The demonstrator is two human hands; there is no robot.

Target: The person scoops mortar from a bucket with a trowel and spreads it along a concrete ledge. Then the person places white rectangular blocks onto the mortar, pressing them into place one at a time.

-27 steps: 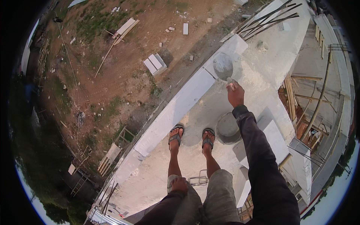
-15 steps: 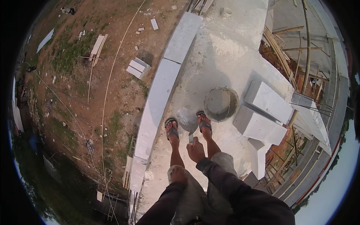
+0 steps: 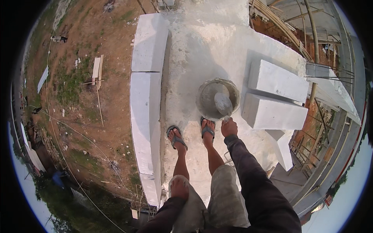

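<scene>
My right hand (image 3: 229,127) is closed round the handle of a trowel (image 3: 223,103). Its rounded grey blade reaches over the rim into a round mortar bucket (image 3: 200,101), which stands just ahead of my feet. The bucket's inside is coated grey; how much mortar lies in it I cannot tell. My left hand (image 3: 180,188) rests on my left knee, holding nothing, its fingers laid over the trouser leg. On the left, a row of white blocks (image 3: 145,105) runs along the edge of the slab (image 3: 182,50).
Right of the bucket lie two large white blocks (image 3: 278,82) side by side, with another block (image 3: 283,149) nearer me. Beyond the left row the ground (image 3: 116,101) lies lower. Bamboo poles (image 3: 313,42) and an opening are on the right.
My right hand has carried the trowel forward and right, from between my feet into the bucket. The view has shifted, and my left hand stays on the knee.
</scene>
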